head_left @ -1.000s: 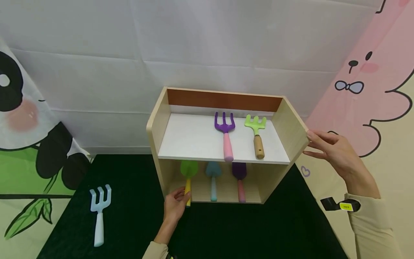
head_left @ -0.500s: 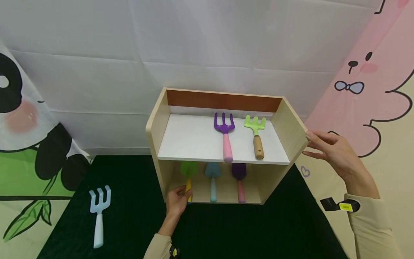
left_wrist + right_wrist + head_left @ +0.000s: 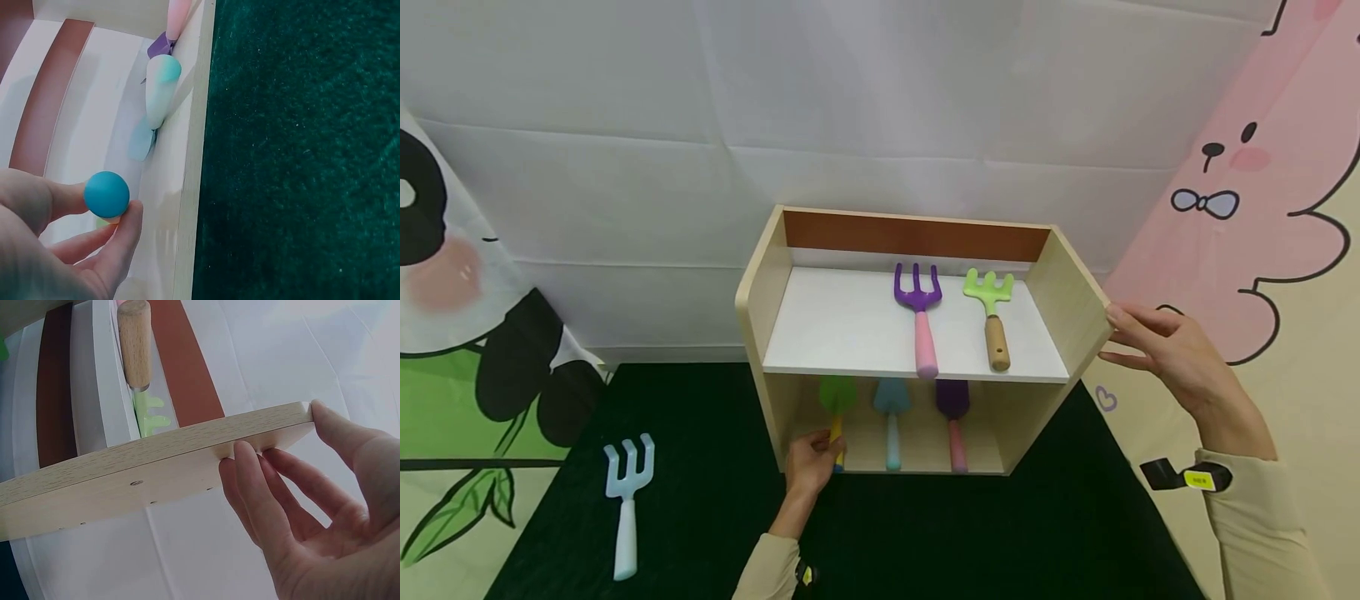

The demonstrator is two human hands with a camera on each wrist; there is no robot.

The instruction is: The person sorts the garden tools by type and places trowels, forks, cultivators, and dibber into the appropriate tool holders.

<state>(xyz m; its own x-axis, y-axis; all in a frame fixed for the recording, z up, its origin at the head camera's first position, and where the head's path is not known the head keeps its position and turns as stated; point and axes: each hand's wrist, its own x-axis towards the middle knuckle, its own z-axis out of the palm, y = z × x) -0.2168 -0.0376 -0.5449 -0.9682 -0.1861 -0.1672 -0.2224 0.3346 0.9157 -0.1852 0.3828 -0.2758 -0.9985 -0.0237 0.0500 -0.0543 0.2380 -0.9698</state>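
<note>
A small two-tier wooden shelf [image 3: 752, 333] stands on dark green cloth. In its lower compartment, at the left end, my left hand [image 3: 808, 465] pinches the yellow handle of a green-bladed trowel [image 3: 837, 393]. The blue butt [image 3: 107, 194] of that handle points at the left wrist camera, between thumb and fingers. A light blue trowel [image 3: 892, 400] and a purple trowel [image 3: 953, 402] with a pink handle lie to its right. My right hand [image 3: 1176, 358] holds the shelf's right side panel [image 3: 125, 472] at its front corner, thumb on the edge and fingertips against the outer face.
On the white upper board [image 3: 835, 325] lie a purple fork [image 3: 922, 321] with a pink handle and a green fork [image 3: 994, 321] with a wooden handle. A pale blue fork [image 3: 628, 504] rests on the cloth [image 3: 715, 517] at left. A white wall covering [image 3: 880, 100] hangs behind.
My left hand has moved slightly inward with the trowel, whose handle end has drawn back to about the shelf's front edge. My right hand keeps its hold. The head view has shifted a little.
</note>
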